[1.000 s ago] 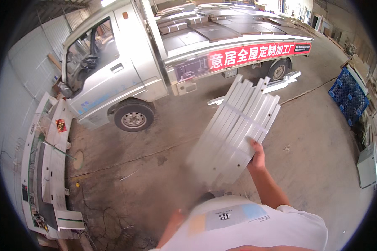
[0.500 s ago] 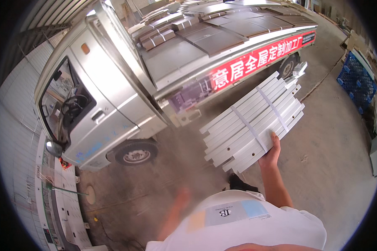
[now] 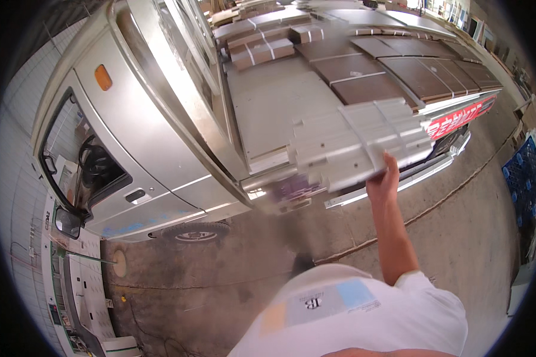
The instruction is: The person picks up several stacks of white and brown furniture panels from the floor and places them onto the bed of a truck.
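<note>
My right hand (image 3: 383, 179) grips the near edge of a bundle of white strips (image 3: 339, 146), thumb on top and fingers underneath. Uneven in length, the strips are bound together by two pale straps, and a few have small dark holes. The bundle is held out over the near side edge of a truck's load bed (image 3: 280, 89), slightly blurred. Whether it touches the bed, I cannot tell. Flat brown packages (image 3: 420, 68) lie strapped on the bed beyond it. My left hand is out of the picture.
The silver truck cab (image 3: 137, 137) stands to my left, its front wheel (image 3: 196, 233) below. A red banner (image 3: 461, 121) runs along the bed's side. Blue pallets (image 3: 521, 175) lean at far right. A white machine (image 3: 86, 291) and a cable (image 3: 140, 318) are at lower left.
I have come closer to the truck. The bundle has risen from beside the truck to above the bed's edge. My left hand, blurred low in the picture before, has gone from view.
</note>
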`<action>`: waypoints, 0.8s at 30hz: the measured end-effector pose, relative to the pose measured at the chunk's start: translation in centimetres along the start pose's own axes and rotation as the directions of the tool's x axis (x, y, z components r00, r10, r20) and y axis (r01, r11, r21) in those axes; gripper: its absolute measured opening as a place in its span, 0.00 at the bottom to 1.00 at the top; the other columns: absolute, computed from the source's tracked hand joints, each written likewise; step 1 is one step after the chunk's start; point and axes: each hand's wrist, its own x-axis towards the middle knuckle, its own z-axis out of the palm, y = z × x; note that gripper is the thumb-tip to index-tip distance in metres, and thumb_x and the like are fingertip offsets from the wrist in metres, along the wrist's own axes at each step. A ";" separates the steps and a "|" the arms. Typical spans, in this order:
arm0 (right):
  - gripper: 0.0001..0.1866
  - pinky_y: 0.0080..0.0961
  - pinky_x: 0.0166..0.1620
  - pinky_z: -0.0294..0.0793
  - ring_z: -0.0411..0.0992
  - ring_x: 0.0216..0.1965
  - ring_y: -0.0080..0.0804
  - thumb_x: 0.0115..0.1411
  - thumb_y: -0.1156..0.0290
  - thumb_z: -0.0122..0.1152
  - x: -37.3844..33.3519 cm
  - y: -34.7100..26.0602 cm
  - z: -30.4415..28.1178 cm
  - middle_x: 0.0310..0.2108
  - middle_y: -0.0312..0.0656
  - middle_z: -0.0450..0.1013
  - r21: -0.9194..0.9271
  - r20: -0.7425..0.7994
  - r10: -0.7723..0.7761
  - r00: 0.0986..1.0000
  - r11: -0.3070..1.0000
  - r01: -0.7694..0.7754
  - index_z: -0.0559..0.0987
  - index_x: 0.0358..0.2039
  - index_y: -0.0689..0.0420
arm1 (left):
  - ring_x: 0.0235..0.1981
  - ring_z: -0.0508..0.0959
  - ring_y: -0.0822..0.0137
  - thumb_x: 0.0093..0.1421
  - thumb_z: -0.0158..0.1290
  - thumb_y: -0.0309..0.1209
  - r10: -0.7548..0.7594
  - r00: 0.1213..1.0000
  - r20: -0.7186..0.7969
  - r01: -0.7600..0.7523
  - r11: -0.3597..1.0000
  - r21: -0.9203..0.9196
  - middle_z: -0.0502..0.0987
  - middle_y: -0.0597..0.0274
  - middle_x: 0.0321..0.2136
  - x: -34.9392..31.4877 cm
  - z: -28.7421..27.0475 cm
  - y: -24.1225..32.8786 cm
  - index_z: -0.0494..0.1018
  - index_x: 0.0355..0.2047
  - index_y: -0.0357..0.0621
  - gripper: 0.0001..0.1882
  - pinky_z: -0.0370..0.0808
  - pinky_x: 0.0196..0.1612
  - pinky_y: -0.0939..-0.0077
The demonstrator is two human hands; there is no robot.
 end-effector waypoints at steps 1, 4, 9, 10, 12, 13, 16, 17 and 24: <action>0.17 0.36 0.56 0.73 0.75 0.49 0.38 0.60 0.64 0.62 1.6 1.6 1.8 0.45 0.41 0.76 -0.029 0.028 0.032 0.999 0.999 -0.031 0.76 0.47 0.58 | 0.45 0.81 0.61 0.61 0.58 0.36 -0.009 1.000 -0.010 0.008 1.000 -0.025 0.79 0.52 0.46 1.7 -0.5 0.6 0.73 0.55 0.42 0.23 0.79 0.45 0.65; 0.13 0.33 0.41 0.72 0.74 0.39 0.33 0.60 0.64 0.63 7.0 6.2 5.4 0.37 0.38 0.74 -0.072 0.024 0.036 0.999 0.997 -0.035 0.76 0.43 0.54 | 0.45 0.81 0.61 0.61 0.58 0.36 -0.046 0.999 -0.024 0.044 0.994 -0.096 0.79 0.52 0.46 4.8 -2.2 1.9 0.74 0.54 0.42 0.22 0.79 0.45 0.65; 0.15 0.35 0.52 0.75 0.73 0.45 0.35 0.57 0.64 0.66 17.7 13.6 9.5 0.42 0.39 0.73 -0.144 -0.109 0.055 0.992 0.987 -0.071 0.76 0.43 0.53 | 0.45 0.82 0.61 0.61 0.58 0.37 -0.087 0.995 -0.055 0.067 0.955 -0.290 0.79 0.52 0.45 11.9 -6.1 5.3 0.76 0.53 0.42 0.22 0.79 0.45 0.65; 0.15 0.35 0.52 0.75 0.73 0.46 0.36 0.57 0.64 0.66 19.4 15.4 10.3 0.43 0.39 0.73 -0.151 -0.122 0.079 0.989 0.984 -0.098 0.76 0.43 0.53 | 0.45 0.82 0.61 0.61 0.58 0.37 -0.107 0.993 -0.058 0.079 0.929 -0.363 0.79 0.52 0.45 12.6 -7.1 5.5 0.76 0.53 0.42 0.21 0.79 0.45 0.65; 0.16 0.36 0.54 0.74 0.73 0.48 0.37 0.57 0.64 0.67 24.2 18.9 11.9 0.45 0.39 0.73 -0.161 -0.144 0.120 0.982 0.976 -0.143 0.76 0.44 0.53 | 0.45 0.82 0.61 0.61 0.58 0.37 -0.075 0.995 -0.070 0.039 0.909 -0.414 0.80 0.52 0.45 14.2 -8.4 5.9 0.76 0.52 0.42 0.21 0.79 0.45 0.64; 0.16 0.37 0.54 0.74 0.73 0.48 0.37 0.57 0.64 0.67 26.6 20.7 13.1 0.45 0.39 0.73 -0.139 -0.161 0.155 0.975 0.974 -0.177 0.76 0.44 0.53 | 0.44 0.82 0.61 0.62 0.57 0.39 0.108 0.985 -0.137 -0.116 0.992 -0.049 0.80 0.52 0.45 14.8 -9.1 6.4 0.77 0.52 0.42 0.21 0.79 0.46 0.63; 0.17 0.40 0.55 0.75 0.74 0.47 0.40 0.57 0.65 0.67 32.9 26.3 15.8 0.45 0.39 0.74 -0.067 -0.198 0.247 0.949 0.962 -0.264 0.76 0.46 0.54 | 0.44 0.82 0.61 0.64 0.54 0.43 0.317 0.947 -0.045 -0.250 0.820 0.515 0.80 0.52 0.46 14.0 -9.9 7.9 0.78 0.51 0.43 0.21 0.78 0.47 0.61; 0.18 0.42 0.54 0.75 0.74 0.47 0.41 0.57 0.66 0.67 34.6 28.2 17.0 0.45 0.39 0.74 -0.032 -0.164 0.270 0.949 0.960 -0.279 0.76 0.47 0.54 | 0.44 0.82 0.61 0.64 0.54 0.43 0.174 0.980 -0.095 -0.129 0.925 0.357 0.80 0.52 0.46 13.8 -9.5 8.9 0.78 0.51 0.43 0.21 0.78 0.48 0.61; 0.18 0.38 0.45 0.81 0.76 0.42 0.35 0.65 0.58 0.63 42.7 32.6 20.3 0.40 0.43 0.75 -0.388 -0.131 0.490 0.862 0.775 -0.499 0.74 0.46 0.58 | 0.46 0.81 0.61 0.64 0.54 0.44 -0.236 0.951 -0.201 0.188 0.955 -0.231 0.80 0.52 0.48 14.4 -8.4 17.1 0.77 0.51 0.43 0.21 0.77 0.49 0.60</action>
